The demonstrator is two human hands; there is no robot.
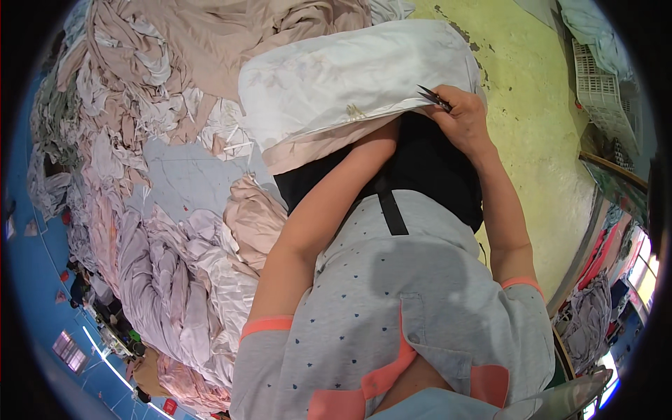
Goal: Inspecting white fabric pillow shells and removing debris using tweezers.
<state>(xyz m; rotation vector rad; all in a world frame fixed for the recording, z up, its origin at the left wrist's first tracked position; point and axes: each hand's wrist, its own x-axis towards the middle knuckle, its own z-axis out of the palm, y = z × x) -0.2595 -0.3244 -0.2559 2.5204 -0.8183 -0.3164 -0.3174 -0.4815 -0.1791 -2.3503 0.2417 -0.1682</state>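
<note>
Scissors [435,99] are gripped by the right hand [459,115], pointed toward ten o'clock over white cloth [350,73] stretched toward nine; the hidden left hand's grip cannot be told.

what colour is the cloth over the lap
The cloth is mostly white, with beige at its near edge; head view.

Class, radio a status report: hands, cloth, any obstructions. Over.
Right hand gripping dark snips near white cloth's edge. Left hand hidden by cloth. Cloth draped over lap. Fabric heap left; nothing visible blocking snips.
</note>
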